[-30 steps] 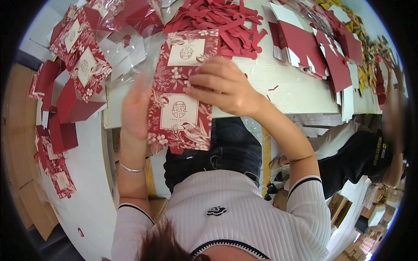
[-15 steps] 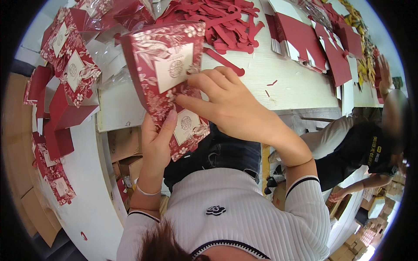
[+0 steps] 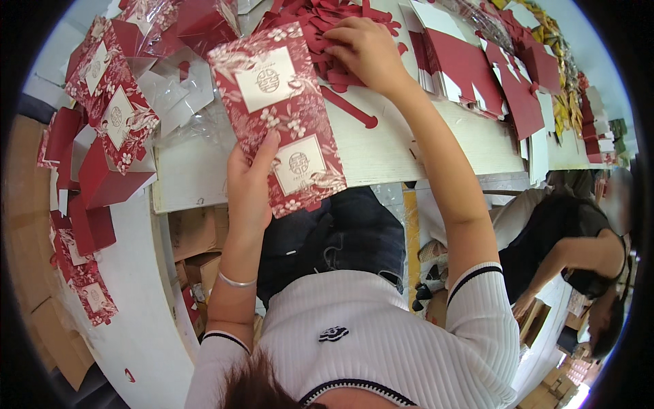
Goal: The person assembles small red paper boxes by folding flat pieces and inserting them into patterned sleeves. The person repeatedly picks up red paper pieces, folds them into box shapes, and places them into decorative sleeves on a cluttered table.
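Observation:
My left hand grips a flat red box panel by its lower left side, thumb on the front. White floral print and two cream label patches cover this upright panel. My right hand reaches over a heap of dark red paper strips at the top middle. Its fingers are bent and apart, touching the strips; no single strip shows clearly in its grasp. One loose red strip with a hooked end lies nearer me on the white table.
Red floral boxes and clear plastic wrap crowd the left side. Stacked red-and-white card blanks lie at the right, with yellow packaging behind them. Another person bends over at the far right.
My right hand has left the box panel and moved up and right onto the strips. The panel is now flatter and turned to face up. The person at the right has bent lower.

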### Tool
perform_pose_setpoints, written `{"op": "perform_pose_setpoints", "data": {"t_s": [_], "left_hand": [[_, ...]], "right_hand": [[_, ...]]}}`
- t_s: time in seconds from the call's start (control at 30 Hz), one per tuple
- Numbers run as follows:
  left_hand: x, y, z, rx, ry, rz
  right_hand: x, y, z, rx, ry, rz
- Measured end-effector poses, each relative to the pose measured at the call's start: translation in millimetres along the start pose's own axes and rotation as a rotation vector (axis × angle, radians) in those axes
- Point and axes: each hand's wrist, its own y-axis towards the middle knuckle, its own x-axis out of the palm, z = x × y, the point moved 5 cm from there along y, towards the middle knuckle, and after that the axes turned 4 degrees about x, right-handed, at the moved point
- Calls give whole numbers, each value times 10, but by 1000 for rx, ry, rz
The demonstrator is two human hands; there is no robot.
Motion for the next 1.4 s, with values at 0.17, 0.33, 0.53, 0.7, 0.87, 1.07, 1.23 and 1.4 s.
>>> {"op": "perform_pose_setpoints", "data": {"t_s": [0.17, 0.33, 0.53, 0.7, 0.87, 1.07, 1.23, 1.4], "left_hand": [[53, 241, -68, -45, 139, -121], [-127, 115, 269, -246, 696, -168], [-332, 7, 462, 49, 1291, -31], [5, -294, 694, 402, 747, -151], [346, -465, 528, 552, 381, -431], [313, -524, 780, 1012, 892, -489], [311, -412, 820, 955, 802, -356], [212, -288, 690, 628, 436, -320]], "right_hand": [[-328, -26, 365, 442, 482, 170], [-618, -248, -46, 626, 1432, 113], [-473, -482, -817, 680, 1797, 42], [-380, -589, -1102, 565, 1766, -44], [-323, -531, -1280, 821, 1980, 163], [-266, -616, -1408, 825, 1827, 52], [-390, -656, -1371, 540, 1248, 74], [-522, -610, -1392, 301, 1004, 102]]}}
